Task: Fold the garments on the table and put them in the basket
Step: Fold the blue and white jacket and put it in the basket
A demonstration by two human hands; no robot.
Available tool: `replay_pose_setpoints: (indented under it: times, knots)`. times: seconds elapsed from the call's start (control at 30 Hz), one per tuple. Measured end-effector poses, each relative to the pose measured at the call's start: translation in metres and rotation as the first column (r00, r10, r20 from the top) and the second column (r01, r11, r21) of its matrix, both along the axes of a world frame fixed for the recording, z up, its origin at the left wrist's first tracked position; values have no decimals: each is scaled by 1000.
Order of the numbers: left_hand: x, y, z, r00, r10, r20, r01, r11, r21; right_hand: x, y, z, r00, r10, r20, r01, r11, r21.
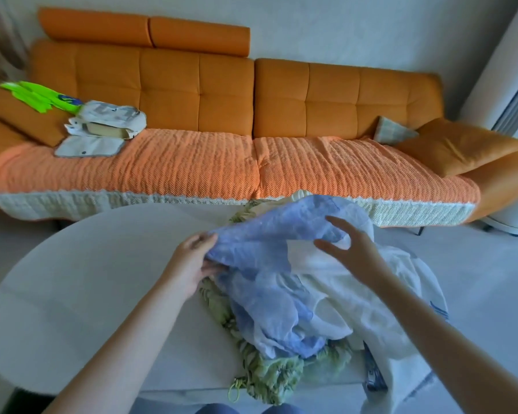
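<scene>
The left hand (192, 264) is reaching in from the near left edge of the table (87, 279), forearm angled toward the middle. Its grip is pinching the left edge of the light blue garment (266, 243), thumb on top and fingers tucked beneath the cloth. That garment is lying on top of the heap at the near right part of the table, draped over a green patterned garment (269, 375) whose edge is hanging off the near edge.

The step in hand looks like pulling the blue piece free of the pile. To do it well, the person is probably best lifting it up and toward the bare left half of the table. The cloth looks thin and is tangling with its neighbours, so a slow pull should be keeping the others from dragging along.

The right hand (356, 252) is coming in from the near right corner, palm down and fingers spread. Its grip is wide open and holding nothing. Whether it is touching the cloth I cannot tell. It is sitting above the seam where blue meets the white garment (371, 297), well placed for pressing that one down. No basket is showing in view.
</scene>
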State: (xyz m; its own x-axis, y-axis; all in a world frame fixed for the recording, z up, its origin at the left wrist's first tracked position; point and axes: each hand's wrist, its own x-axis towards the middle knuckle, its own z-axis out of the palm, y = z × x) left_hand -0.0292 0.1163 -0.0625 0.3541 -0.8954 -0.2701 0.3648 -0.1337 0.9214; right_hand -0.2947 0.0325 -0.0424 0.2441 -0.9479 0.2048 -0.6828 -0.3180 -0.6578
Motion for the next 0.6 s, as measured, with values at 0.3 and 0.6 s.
replay_pose_setpoints:
  times: [0.3, 0.6]
  knots:
    - [-45, -5, 85, 920, -223, -323, 122, 945, -305, 77, 59, 2, 971, 239, 7, -238, 959, 154]
    - [33, -2, 46, 970, 187, -152, -207, 970, -126, 93, -13, 85, 493, -104, 864, -400, 855, 331]
